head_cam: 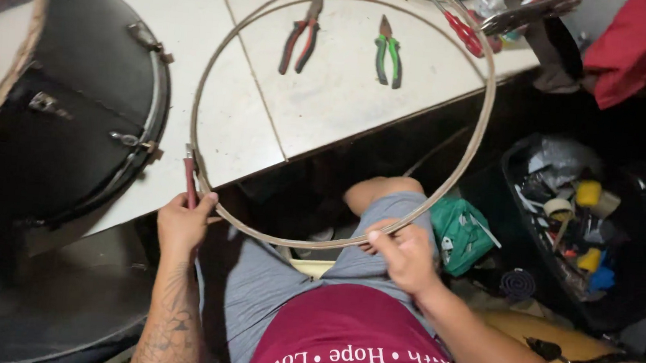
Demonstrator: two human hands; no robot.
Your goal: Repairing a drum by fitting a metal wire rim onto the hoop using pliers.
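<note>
Both hands pinch a big metal ring: left hand, right hand. Above them, pliers lie on a white tiled table; a black drum stands beside the left hand.

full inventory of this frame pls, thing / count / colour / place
hoop: 1, grey-tan ring, over the table edge and lap
red-handled tool: 1, red, at the hoop's left side
drum: 1, black with metal lugs, left on the table
table: 1, white tiled, upper centre
red pliers: 1, red and black, on the table inside the hoop
green pliers: 1, green and black, on the table, right of the red pair
bin: 1, black, mixed clutter, right on the floor
green cloth: 1, by the knee
left hand: holds the tool and hoop
right hand: pinches the hoop's lower rim
</note>
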